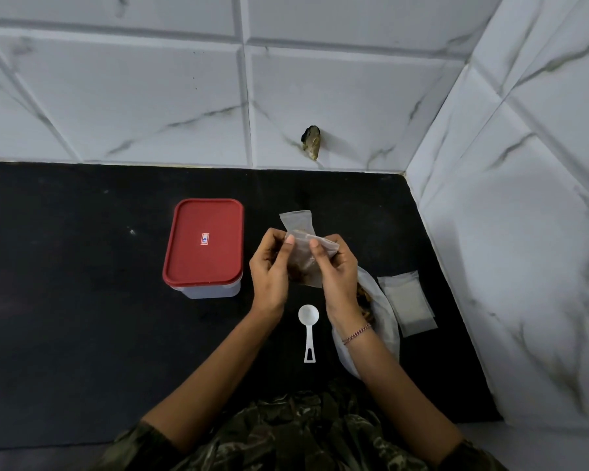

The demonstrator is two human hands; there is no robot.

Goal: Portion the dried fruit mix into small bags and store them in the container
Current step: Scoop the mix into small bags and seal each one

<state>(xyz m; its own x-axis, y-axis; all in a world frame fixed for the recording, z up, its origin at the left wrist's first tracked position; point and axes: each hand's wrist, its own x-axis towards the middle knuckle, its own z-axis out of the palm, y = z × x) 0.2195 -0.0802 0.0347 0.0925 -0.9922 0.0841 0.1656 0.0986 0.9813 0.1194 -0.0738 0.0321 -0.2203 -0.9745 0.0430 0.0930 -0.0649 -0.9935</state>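
Both hands hold one small clear bag [306, 263] with brown dried fruit in its lower part, above the black counter. My left hand [272, 266] pinches the bag's left top edge, and my right hand [335, 266] pinches the right top edge. Another small bag [298, 222] lies on the counter just behind them. The clear container with its red lid [204, 241] on stands to the left, closed. A white measuring spoon [308, 326] lies bowl-up near my wrists. The large bag of fruit mix [378, 311] lies under my right forearm, partly hidden.
A stack of empty small bags [407, 302] lies at the right by the white tiled side wall [524, 266]. The tiled back wall [218, 113] bounds the black counter [82, 300], with a dark lump [312, 142] stuck on it.
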